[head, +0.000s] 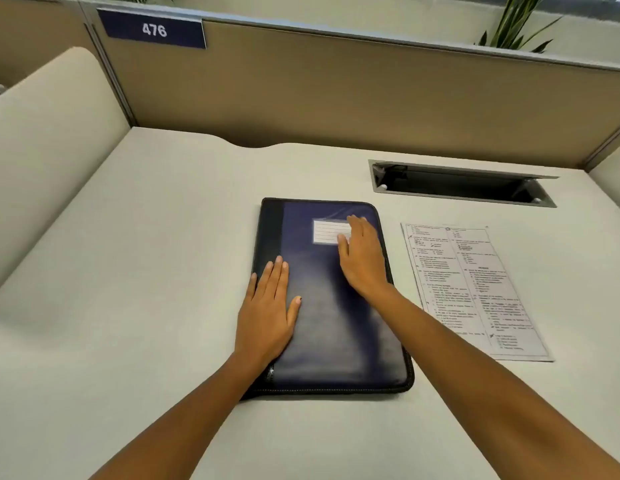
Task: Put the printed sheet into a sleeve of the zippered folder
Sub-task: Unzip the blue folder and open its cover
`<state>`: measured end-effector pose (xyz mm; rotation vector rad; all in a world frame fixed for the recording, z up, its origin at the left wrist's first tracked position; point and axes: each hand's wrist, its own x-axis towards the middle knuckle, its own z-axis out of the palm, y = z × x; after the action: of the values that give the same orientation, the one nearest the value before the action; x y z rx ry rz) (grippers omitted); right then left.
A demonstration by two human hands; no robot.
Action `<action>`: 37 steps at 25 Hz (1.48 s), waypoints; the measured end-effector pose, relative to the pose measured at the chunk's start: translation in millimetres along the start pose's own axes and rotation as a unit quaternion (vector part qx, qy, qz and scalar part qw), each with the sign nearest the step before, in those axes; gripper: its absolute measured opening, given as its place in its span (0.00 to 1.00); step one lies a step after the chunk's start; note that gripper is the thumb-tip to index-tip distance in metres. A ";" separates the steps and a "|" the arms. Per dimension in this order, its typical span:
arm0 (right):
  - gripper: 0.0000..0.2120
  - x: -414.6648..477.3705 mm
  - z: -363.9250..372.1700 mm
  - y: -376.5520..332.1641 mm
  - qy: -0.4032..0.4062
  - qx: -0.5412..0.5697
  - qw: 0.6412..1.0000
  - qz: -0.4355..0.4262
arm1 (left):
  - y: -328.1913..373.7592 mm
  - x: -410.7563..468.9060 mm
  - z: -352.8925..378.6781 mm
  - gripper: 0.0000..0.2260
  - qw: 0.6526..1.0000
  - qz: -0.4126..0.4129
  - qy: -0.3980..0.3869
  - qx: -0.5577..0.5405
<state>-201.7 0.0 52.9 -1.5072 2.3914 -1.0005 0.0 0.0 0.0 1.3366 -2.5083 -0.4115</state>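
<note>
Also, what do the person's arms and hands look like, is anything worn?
Nothing is worn. The left hand and the right hand are bare: no gloves, no visible rings, no watch or band at the wrists. The left forearm and right forearm are bare down to the picture's edge; no sleeve shows. The left thumbnail looks dark, perhaps polish.

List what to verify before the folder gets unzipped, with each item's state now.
1. Zippered folder lies flat on the desk: ok.
2. Left hand rests flat on its left side, steadying it: ok.
3. Right hand open on the cover, holding nothing: ok.
4. Printed sheet flat on the desk, right of the folder: ok.
5. Zipper pull located: cannot tell.
6. Sleeve reachable: not ok, folder is closed.
</note>
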 end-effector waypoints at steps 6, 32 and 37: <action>0.11 103.5 23.0 -32.1 -0.100 -0.068 0.985 -0.123 | 0.6 2.1 0.4 0.29 0.999 -0.001 0.007 0.041; 0.04 215.1 91.2 -48.3 -0.338 -0.097 0.855 -0.381 | 0.8 2.5 -2.2 0.32 0.998 -0.023 -0.014 0.065; 0.04 219.4 67.0 -25.0 -0.313 -0.129 0.843 -0.417 | 2.0 2.3 -1.3 0.33 0.997 -0.031 -0.013 0.064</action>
<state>-259.9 -223.0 64.7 -2.5580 1.4204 -0.1502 -2.3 -1.1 2.1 1.4679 -2.5588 -0.2859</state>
